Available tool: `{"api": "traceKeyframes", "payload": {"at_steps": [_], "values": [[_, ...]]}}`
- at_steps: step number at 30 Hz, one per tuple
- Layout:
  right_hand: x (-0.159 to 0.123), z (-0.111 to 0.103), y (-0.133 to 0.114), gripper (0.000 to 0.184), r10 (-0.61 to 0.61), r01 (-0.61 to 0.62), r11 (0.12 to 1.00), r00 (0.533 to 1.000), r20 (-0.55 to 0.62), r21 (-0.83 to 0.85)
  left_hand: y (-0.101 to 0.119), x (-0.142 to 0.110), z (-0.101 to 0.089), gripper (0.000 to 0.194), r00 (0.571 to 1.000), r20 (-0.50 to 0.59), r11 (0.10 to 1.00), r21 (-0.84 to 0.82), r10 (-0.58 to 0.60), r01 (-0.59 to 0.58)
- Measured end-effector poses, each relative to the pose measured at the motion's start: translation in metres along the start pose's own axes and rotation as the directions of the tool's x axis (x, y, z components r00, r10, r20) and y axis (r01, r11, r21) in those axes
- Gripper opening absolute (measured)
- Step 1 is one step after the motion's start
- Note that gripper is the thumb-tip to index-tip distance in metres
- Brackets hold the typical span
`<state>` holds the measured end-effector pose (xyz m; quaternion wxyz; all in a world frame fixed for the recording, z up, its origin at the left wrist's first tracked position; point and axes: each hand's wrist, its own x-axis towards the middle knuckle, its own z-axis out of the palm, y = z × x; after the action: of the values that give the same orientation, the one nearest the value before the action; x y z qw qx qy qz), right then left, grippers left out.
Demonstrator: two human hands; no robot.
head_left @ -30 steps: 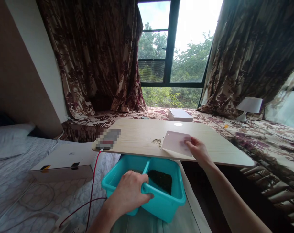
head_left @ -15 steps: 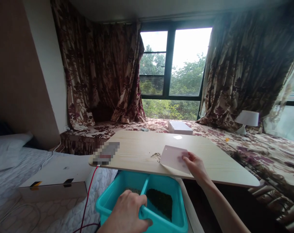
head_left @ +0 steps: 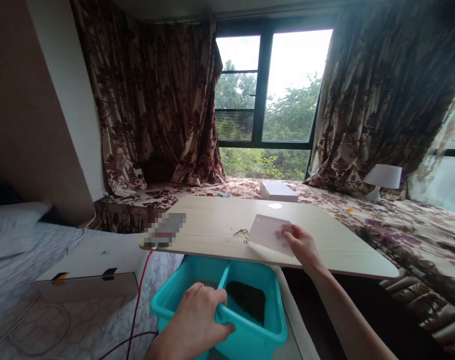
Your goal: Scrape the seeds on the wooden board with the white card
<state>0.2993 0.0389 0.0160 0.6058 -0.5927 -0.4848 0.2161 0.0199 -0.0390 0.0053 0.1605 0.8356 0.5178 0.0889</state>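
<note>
My left hand (head_left: 200, 317) is closed on the near rim of a turquoise two-compartment plastic bin (head_left: 255, 332), where the divider meets it. Dark green material (head_left: 247, 300) lies in the bin's right compartment; my hand partly covers the left one, which shows some pale grains. My right hand (head_left: 304, 245) pinches the right side of a thin, translucent white scraper sheet (head_left: 268, 232), tilted over the wooden tabletop (head_left: 343, 245). Just left of the sheet's edge is a small scatter of brownish grains (head_left: 242, 235) on the tabletop. The bin is below the table's near edge.
A blurred-out device (head_left: 165, 230) with a red cable (head_left: 140, 295) rests at the table's left end. On the bed stands a white box (head_left: 95, 260). Beyond the table, the window seat holds another white box (head_left: 278, 191) and a lamp (head_left: 383, 177).
The camera view tipped up, then slightly back down, shifting everything in the picture. Both hands keep their holds, and the sheet stays beside the grains with little visible movement.
</note>
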Motion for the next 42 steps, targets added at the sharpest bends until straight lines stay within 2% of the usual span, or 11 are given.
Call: {"api": "traceKeyframes", "payload": {"at_steps": [4,11,20,27,33,42], "values": [[0.004,0.001,0.001,0.027,-0.006,0.006,1.0,1.0,-0.011,0.006,0.0,-0.001,-0.002,0.019,1.0,-0.005,1.0,0.001,-0.002,0.002],[0.002,0.003,0.002,0.025,-0.005,0.005,1.0,0.999,0.046,0.003,-0.003,-0.001,0.004,0.018,0.999,-0.037,0.999,-0.033,0.017,-0.018],[0.003,0.008,-0.001,0.027,-0.018,0.016,1.0,0.997,0.073,0.024,-0.005,-0.001,0.002,0.018,0.999,-0.043,0.999,-0.025,0.033,-0.034],[-0.006,0.0,-0.008,0.026,0.014,-0.017,0.998,0.999,0.048,0.067,-0.006,0.0,0.0,0.016,0.999,-0.034,1.0,-0.025,0.008,-0.009],[-0.006,0.0,0.001,0.027,0.047,-0.048,0.998,0.998,0.04,0.032,-0.009,-0.001,-0.004,0.02,0.999,-0.042,0.998,-0.046,-0.032,0.03],[-0.006,0.005,0.007,0.026,0.05,-0.052,0.997,0.998,0.038,0.053,-0.012,-0.003,-0.008,0.017,0.998,-0.065,0.998,-0.052,-0.026,0.023]]}}
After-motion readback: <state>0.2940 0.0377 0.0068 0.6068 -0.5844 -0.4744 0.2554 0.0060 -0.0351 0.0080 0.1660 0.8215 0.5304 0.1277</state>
